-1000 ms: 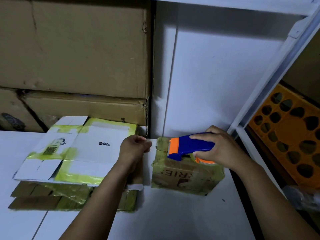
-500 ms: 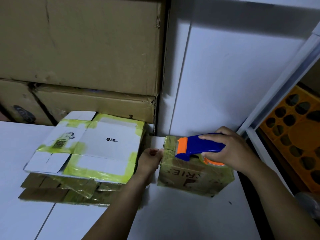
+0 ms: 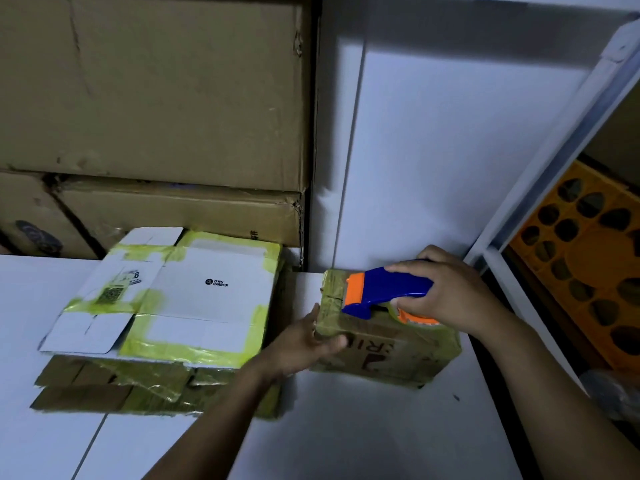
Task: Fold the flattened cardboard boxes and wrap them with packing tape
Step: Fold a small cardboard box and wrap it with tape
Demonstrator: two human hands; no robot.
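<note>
On the worktop (image 3: 346, 427) right of the flattened stack (image 3: 166, 306), my left hand (image 3: 304, 341) steadied the folded box (image 3: 391, 351), grip spread, while my right hand (image 3: 446, 292) clamped the tape dispenser (image 3: 384, 289) mid-wrap; next I'd judged a pull along the top.

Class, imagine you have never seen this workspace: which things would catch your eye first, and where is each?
The blue and orange tape dispenser stands out, held by the right hand on top of the small taped cardboard box right of centre. The left hand steadies that box's left side. Further left lies a flattened white box edged in yellow-green tape, on a stack of flattened cardboard.
</note>
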